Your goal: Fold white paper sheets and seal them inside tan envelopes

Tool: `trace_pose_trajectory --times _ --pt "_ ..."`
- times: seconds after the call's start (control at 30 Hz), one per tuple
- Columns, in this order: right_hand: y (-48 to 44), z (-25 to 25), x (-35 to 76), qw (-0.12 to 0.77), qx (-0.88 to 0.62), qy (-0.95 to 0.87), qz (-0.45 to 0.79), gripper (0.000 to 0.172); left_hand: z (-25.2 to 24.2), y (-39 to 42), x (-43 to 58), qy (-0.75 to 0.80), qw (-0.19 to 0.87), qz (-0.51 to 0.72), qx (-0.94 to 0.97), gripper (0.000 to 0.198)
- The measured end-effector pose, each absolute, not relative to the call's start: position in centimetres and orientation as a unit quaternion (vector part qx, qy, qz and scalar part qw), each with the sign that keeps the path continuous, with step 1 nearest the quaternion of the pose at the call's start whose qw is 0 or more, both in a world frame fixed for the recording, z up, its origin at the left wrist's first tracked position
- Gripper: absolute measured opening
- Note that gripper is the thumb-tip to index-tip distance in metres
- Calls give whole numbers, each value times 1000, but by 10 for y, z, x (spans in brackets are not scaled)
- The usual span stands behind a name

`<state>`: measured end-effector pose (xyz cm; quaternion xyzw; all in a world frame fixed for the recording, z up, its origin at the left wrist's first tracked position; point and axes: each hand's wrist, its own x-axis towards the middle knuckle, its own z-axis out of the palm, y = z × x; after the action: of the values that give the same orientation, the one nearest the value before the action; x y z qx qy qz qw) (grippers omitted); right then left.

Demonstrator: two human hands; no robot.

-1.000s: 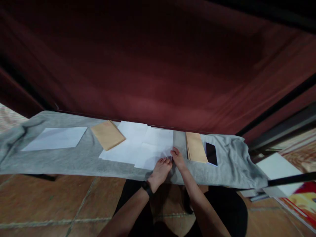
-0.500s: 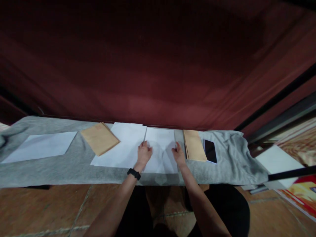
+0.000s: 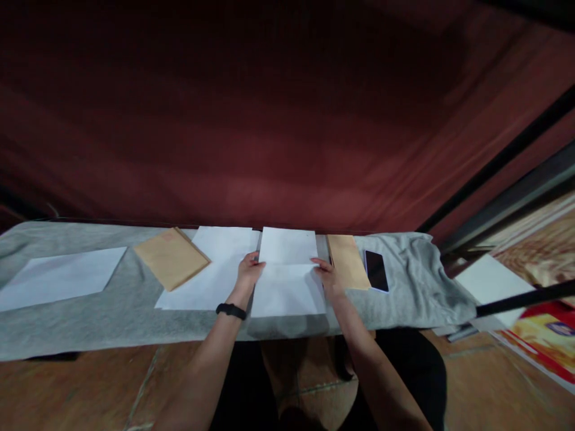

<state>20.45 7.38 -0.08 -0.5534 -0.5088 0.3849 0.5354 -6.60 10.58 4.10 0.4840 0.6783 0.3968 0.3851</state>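
Observation:
A white sheet of paper (image 3: 288, 290) lies in front of me on the grey cloth, with a crosswise line or edge near its middle. At its left side my left hand (image 3: 250, 270), with a dark band on the wrist, has thumb and fingers closed on the margin. My right hand (image 3: 327, 276) pinches the opposite side at about the same height. Left of the sheet, more white paper (image 3: 215, 290) lies partly under a stack of brown envelopes (image 3: 172, 258). Close beyond my right hand are other brown envelopes (image 3: 350, 263).
A phone (image 3: 376, 271) lies right of the envelopes. Another white sheet (image 3: 63, 275) is at the far left. Grey cloth (image 3: 408, 281) covers the narrow surface, backed by a dark red panel (image 3: 278, 149). A black bar (image 3: 525, 299) and a white board (image 3: 494, 281) are at right.
Both hands have moved from over the sheet out to its side edges. The crosswise line across the sheet now shows clearly. The view has shifted slightly.

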Motion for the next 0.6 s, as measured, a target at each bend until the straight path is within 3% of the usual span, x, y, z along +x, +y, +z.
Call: trace_pose_trajectory --times 0.13,0.2,0.4,0.6 --pt "77 30 214 562 -526 -435 467 46 80 114 -73 541 507 498 450 64" --pt "84 51 217 583 -513 -419 470 47 105 120 -73 491 514 544 446 67" --pt "87 108 227 616 -518 -518 289 33 162 120 -70 425 466 576 520 65" --pt "43 98 226 571 -543 -596 159 22 130 80 -78 443 464 550 535 48"
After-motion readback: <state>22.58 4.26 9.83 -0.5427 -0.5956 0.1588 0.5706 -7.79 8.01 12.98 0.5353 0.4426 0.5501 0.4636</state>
